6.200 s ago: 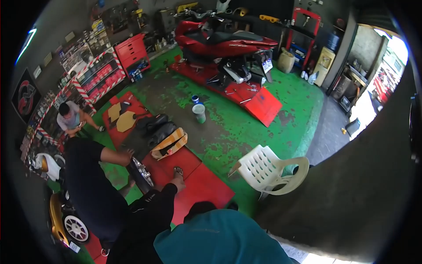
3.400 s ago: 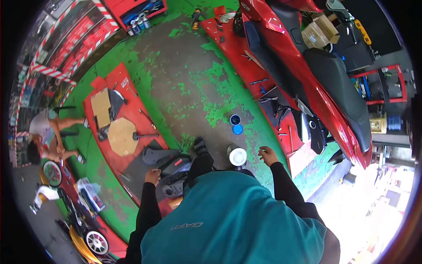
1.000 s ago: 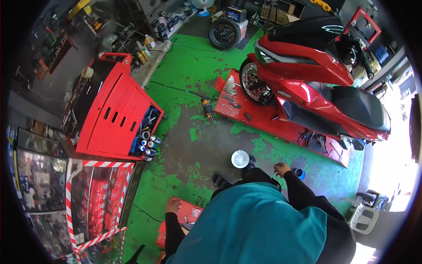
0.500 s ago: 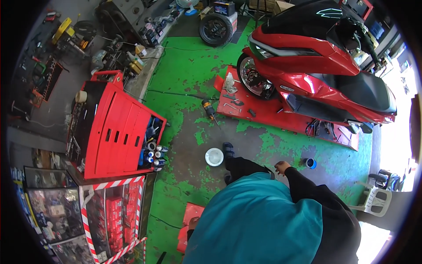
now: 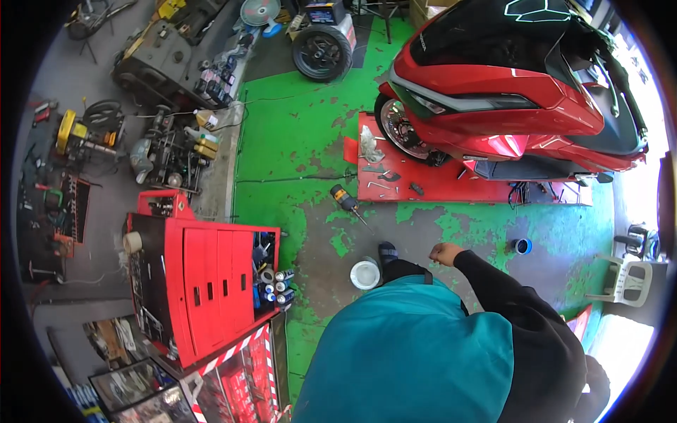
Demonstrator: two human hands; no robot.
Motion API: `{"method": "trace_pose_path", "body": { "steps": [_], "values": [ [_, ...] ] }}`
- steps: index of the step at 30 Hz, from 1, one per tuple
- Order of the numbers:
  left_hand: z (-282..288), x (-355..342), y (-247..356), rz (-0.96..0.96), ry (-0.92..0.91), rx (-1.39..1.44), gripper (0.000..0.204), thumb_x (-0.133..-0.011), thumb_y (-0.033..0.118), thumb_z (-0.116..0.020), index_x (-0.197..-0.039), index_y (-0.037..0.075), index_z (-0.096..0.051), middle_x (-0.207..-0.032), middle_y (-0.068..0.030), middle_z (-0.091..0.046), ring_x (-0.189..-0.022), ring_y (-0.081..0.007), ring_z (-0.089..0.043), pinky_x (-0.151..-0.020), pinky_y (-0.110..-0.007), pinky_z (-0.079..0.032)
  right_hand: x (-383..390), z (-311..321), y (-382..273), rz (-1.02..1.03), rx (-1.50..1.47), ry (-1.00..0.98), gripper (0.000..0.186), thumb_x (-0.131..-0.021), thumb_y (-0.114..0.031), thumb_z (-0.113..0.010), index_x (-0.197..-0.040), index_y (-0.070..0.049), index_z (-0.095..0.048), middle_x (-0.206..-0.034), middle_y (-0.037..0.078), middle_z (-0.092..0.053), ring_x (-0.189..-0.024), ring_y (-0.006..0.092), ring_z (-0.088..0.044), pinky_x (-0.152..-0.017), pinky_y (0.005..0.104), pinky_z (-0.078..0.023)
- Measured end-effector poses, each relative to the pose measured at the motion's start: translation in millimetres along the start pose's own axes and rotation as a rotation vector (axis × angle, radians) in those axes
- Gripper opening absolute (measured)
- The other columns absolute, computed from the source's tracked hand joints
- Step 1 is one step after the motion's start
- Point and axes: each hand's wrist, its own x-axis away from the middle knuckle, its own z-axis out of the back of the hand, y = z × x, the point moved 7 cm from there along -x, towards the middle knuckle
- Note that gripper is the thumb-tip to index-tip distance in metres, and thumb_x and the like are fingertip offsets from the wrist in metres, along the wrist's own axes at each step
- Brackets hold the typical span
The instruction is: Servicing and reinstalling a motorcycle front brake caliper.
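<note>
My right hand (image 5: pixel 444 254) hangs at the right of my teal shirt, fingers curled together; whether it holds something small I cannot make out. It is above the floor, between a white container (image 5: pixel 364 273) beside my sandalled foot (image 5: pixel 388 254) and an open blue can (image 5: pixel 522 246). My left hand is out of sight behind my body. Farther forward lies a yellow and black power tool (image 5: pixel 343 198) on the floor. Behind it a red scooter (image 5: pixel 522 106) stands on a red platform (image 5: pixel 423 190) with loose hand tools.
A red tool cabinet (image 5: pixel 204 261) with cans stands left, near a display case (image 5: pixel 240 381) edged in striped tape. A loose wheel (image 5: pixel 321 53), machinery (image 5: pixel 166 155) and cables lie beyond. A white plastic chair (image 5: pixel 627 278) is at the right, by a bright doorway.
My view has swung forward and left, showing more of the scooter's front and machinery. My left hand, visible a second ago, has gone out of sight. My right hand stays at my side.
</note>
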Motion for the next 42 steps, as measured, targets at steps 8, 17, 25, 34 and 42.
{"method": "trace_pose_path", "body": {
  "steps": [8, 17, 25, 34, 42],
  "values": [
    [42, -86, 50, 0.055, -0.17, -0.18, 0.029, -0.099, 0.022, -0.059, -0.12, 0.004, -0.063, -0.118, -0.0134, -0.067, -0.1, -0.0239, -0.066, -0.087, -0.038, -0.052, 89, -8, -50, -0.162, -0.083, -0.539, 0.04, -0.086, -0.045, -0.062, -0.103, -0.01, -0.071, -0.092, -0.001, -0.071, -0.091, 0.0124, -0.067, -0.075, 0.0333, -0.054],
    [50, -249, 78, 0.058, -0.387, -0.363, 0.025, -0.1, 0.018, -0.059, -0.12, 0.004, -0.063, -0.123, -0.0135, -0.065, -0.101, -0.023, -0.065, -0.086, -0.037, -0.052, 106, -46, -26, -0.314, -0.515, -0.251, 0.047, -0.088, -0.046, -0.061, -0.11, -0.006, -0.069, -0.101, 0.006, -0.072, -0.098, 0.0193, -0.068, -0.081, 0.0338, -0.053],
    [13, -434, 159, 0.002, -0.711, -0.411, 0.023, -0.097, 0.02, -0.062, -0.11, 0.002, -0.067, -0.105, -0.0174, -0.069, -0.095, -0.0271, -0.068, -0.084, -0.037, -0.053, 61, -52, -142, -0.262, -0.52, 0.602, 0.033, -0.087, -0.034, -0.067, -0.099, -0.004, -0.07, -0.094, 0.015, -0.073, -0.091, 0.029, -0.07, -0.082, 0.0405, -0.053],
    [-9, -476, 220, -0.149, -0.913, -0.847, 0.02, -0.092, 0.024, -0.066, -0.101, 0.007, -0.071, -0.093, -0.0151, -0.069, -0.084, -0.031, -0.068, -0.074, -0.038, -0.053, 44, -99, -197, -0.39, -0.033, 0.4, 0.022, -0.084, -0.023, -0.064, -0.098, -0.007, -0.072, -0.093, 0.018, -0.072, -0.091, 0.0365, -0.068, -0.081, 0.0456, -0.054],
    [4, -455, 284, -0.149, -0.746, -0.771, 0.02, -0.097, 0.026, -0.063, -0.099, 0.006, -0.066, -0.08, -0.0129, -0.067, -0.075, -0.0287, -0.067, -0.067, -0.038, -0.051, 68, -61, -216, -0.13, -0.188, -0.185, 0.023, -0.084, -0.018, -0.058, -0.099, -0.009, -0.073, -0.094, 0.016, -0.073, -0.088, 0.0316, -0.07, -0.081, 0.0423, -0.055]
  ]
}}
